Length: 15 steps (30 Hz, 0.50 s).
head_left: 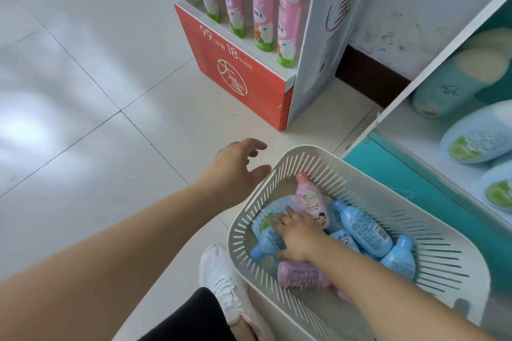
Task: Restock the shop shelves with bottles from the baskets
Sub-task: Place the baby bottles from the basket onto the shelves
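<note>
Basket (346,174): cream plastic, rounded corners, walls cut with narrow slots, sitting on the floor (83,91) at near right, just in front of the shelf (415,124). The floor is showing glossy white tiles with thin dark joints.

Basket contents: small squat plastic bottles, lying loosely piled.
- Pink bottle (311,202) is leaning against the far wall, cap up; its front label is carrying a cartoon child and print too small to read.
- A second pink bottle (302,275) is lying at the near side, back label of fine print facing up.
- Blue bottle (363,227) is lying diagonally, its back label also unreadable; more blue ones are lying around it.

Right hand (300,238) is reaching into the basket, fingers spread and laid flat over the blue bottles at the left side, not closed round any. Left hand (238,169) is hovering just outside the basket's far left corner, fingers loose and apart, holding nothing.

Far centre: a red and white cardboard display stand (235,63) printed "99" and "18", holding tall pink bottles (263,8) with green bases. The white shelf at right is carrying teal bottles (448,86).
</note>
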Each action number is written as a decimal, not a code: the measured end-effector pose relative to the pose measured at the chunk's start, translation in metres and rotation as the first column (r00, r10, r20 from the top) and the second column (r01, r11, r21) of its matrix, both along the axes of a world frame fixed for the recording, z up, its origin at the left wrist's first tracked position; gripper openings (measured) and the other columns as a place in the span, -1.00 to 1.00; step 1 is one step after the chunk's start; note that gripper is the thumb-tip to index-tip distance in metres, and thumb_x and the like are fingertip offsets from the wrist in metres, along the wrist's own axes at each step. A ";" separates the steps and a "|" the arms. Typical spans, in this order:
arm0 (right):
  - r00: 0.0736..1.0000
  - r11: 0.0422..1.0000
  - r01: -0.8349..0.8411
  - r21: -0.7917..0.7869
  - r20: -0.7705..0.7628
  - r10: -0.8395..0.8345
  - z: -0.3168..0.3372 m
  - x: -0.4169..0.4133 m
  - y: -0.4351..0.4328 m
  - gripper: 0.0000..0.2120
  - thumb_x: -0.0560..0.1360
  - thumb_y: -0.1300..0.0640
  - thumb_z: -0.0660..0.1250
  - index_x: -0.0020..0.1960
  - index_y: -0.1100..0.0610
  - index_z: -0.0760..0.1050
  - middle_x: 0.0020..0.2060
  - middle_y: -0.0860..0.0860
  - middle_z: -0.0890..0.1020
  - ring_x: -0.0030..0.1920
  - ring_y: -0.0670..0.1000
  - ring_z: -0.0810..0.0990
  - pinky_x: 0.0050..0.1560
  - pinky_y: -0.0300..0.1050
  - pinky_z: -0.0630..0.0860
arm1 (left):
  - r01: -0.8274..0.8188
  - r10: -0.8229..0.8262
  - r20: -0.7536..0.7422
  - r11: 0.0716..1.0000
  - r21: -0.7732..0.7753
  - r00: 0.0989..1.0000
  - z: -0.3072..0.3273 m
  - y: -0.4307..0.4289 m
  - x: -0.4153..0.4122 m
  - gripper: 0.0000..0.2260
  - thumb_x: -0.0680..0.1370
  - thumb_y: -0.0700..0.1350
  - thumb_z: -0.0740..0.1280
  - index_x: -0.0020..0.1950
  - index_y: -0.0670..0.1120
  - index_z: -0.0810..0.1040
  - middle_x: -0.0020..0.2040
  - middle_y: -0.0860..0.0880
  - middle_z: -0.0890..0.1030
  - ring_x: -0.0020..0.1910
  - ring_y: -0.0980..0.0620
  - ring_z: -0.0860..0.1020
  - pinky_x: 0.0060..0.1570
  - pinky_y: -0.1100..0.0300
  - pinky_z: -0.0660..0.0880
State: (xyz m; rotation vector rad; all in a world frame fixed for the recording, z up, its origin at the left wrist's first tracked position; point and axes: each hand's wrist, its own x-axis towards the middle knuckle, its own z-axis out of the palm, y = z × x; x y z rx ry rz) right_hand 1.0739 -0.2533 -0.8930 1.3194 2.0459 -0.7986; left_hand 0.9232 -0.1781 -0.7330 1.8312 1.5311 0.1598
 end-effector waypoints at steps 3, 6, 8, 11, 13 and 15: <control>0.998 0.997 0.042 0.057 -0.050 -0.039 -0.004 0.000 0.005 -0.37 0.50 -0.24 0.18 0.47 0.05 0.20 0.45 0.06 0.24 0.46 0.13 0.15 0.45 0.17 0.03 | 0.076 -0.078 -0.084 0.997 -0.028 0.993 -0.016 -0.001 0.004 -0.58 0.53 -0.03 0.32 0.37 0.02 0.35 0.26 -0.02 0.46 0.21 0.00 0.45 0.17 0.24 0.31; 0.988 0.989 0.124 0.084 -0.099 -0.116 -0.002 -0.006 0.017 -0.54 0.57 -0.14 0.12 0.32 0.14 0.39 0.27 0.11 0.40 0.27 0.16 0.37 0.29 0.06 0.27 | 0.176 -0.190 -0.171 0.980 -0.096 0.967 -0.027 -0.006 0.001 -0.50 0.51 -0.06 0.34 0.42 0.04 0.28 0.31 -0.04 0.40 0.23 -0.04 0.44 0.20 0.18 0.34; 0.987 0.990 0.135 0.039 -0.090 -0.131 -0.001 -0.011 0.025 -0.59 0.60 -0.04 0.11 0.32 0.21 0.37 0.25 0.13 0.39 0.26 0.18 0.38 0.21 0.04 0.35 | 0.280 -0.307 -0.267 0.951 -0.133 0.914 -0.034 -0.011 -0.003 -0.43 0.51 -0.09 0.34 0.47 0.07 0.19 0.34 -0.02 0.36 0.27 -0.05 0.41 0.23 0.12 0.37; 0.976 0.980 0.201 -0.014 -0.085 -0.201 -0.005 -0.013 0.032 -0.51 0.59 -0.02 0.16 0.43 0.20 0.20 0.35 0.15 0.28 0.33 0.18 0.32 0.28 0.06 0.37 | 0.399 -0.426 -0.385 0.904 -0.153 0.819 -0.042 -0.017 -0.008 -0.30 0.52 -0.14 0.32 0.52 0.10 -0.02 0.35 0.01 0.34 0.26 -0.05 0.40 0.17 0.05 0.43; 0.947 0.953 0.303 -0.014 -0.104 -0.303 -0.007 -0.010 0.035 -0.34 0.54 -0.08 0.24 0.50 0.15 0.04 0.42 0.16 0.13 0.38 0.21 0.24 0.35 0.09 0.31 | 0.426 -0.447 -0.401 0.893 -0.146 0.800 -0.047 -0.018 -0.009 -0.26 0.52 -0.18 0.31 0.53 0.08 -0.09 0.33 0.00 0.36 0.22 -0.06 0.44 0.12 0.06 0.46; 0.928 0.932 0.360 -0.053 -0.085 -0.363 -0.008 -0.008 0.036 -0.14 0.50 -0.13 0.29 0.54 0.13 -0.15 0.51 0.13 -0.06 0.48 0.24 0.00 0.45 0.13 0.11 | 0.440 -0.450 -0.403 0.890 -0.123 0.797 -0.052 -0.017 -0.010 -0.25 0.52 -0.23 0.30 0.53 0.07 -0.10 0.32 -0.01 0.38 0.19 -0.07 0.47 0.11 0.05 0.47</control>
